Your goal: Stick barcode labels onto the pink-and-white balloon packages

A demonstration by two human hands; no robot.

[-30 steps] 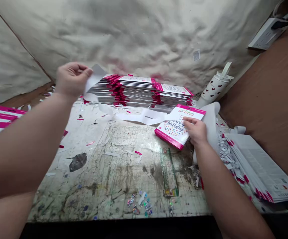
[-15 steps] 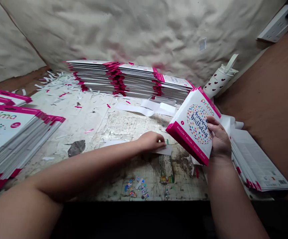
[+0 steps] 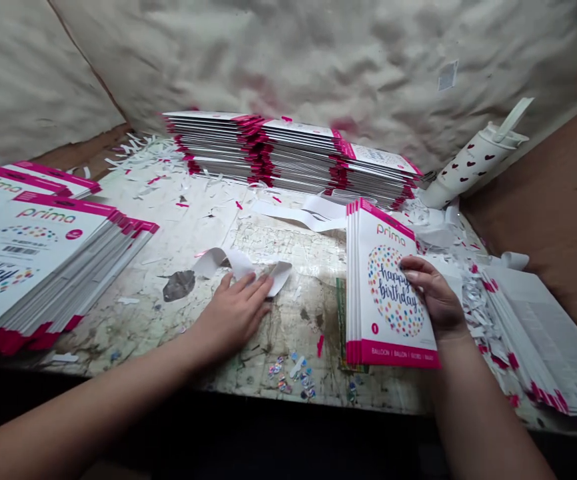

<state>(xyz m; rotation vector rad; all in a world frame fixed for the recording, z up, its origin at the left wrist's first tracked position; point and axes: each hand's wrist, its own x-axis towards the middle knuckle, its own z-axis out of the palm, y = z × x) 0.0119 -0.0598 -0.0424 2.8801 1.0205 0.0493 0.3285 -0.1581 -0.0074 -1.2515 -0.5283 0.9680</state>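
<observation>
My right hand [image 3: 433, 293] grips a stack of white and pink balloon packets [image 3: 393, 293], held upright with the "happy birthday" front showing and the thumb on that face. My left hand [image 3: 241, 310] lies palm down near the middle of the table [image 3: 278, 347], fingers spread. Its fingertips touch a curled white paper strip [image 3: 236, 261]. A grey patch [image 3: 178, 285] shows on the table left of the strip. Under the lower edge of the held packets, a green strip [image 3: 341, 313] is partly hidden.
Tall packet stacks [image 3: 293, 157] line the back. More packets lie at the left [image 3: 43, 233] and right [image 3: 543, 333]. A white tumbler with hearts [image 3: 473, 163] leans at the back right. Paper scraps [image 3: 133, 150] and shiny confetti [image 3: 293, 377] are scattered about.
My left hand has moved left and its fingers have spread. The packets in my right hand have turned more upright and shifted slightly down. The camera view has shifted left.
</observation>
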